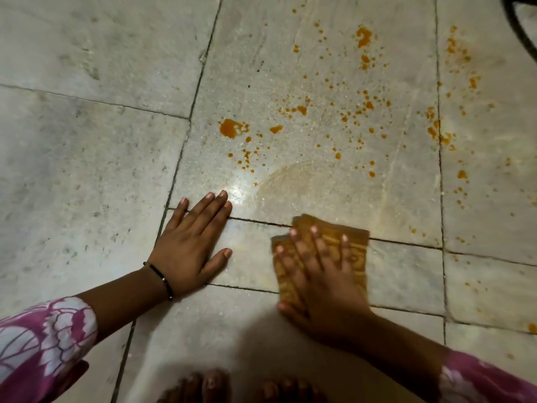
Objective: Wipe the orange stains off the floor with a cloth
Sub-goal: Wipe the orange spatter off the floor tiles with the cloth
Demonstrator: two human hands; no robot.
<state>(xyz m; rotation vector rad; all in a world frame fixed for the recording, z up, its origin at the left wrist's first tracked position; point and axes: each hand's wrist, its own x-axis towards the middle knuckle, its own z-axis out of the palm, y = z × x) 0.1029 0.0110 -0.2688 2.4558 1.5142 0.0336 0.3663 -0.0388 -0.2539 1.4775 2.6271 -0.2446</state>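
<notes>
Orange stains (229, 128) are spattered over the pale stone floor (87, 141), from a large blot at mid-frame to many small drops (363, 37) towards the far right. A folded orange-brown cloth (356, 248) lies flat on the floor near me. My right hand (319, 280) presses down on the cloth with fingers spread. Left of it, my left hand (191, 245) rests flat on the bare floor, palm down, holding nothing. A faint curved smear (290, 181) shows just beyond the cloth.
Dark grout lines (200, 71) divide the floor slabs. My bare toes (209, 385) show at the bottom edge. A dark curved object (520, 27) sits at the top right corner. A glare spot shines near my left fingertips.
</notes>
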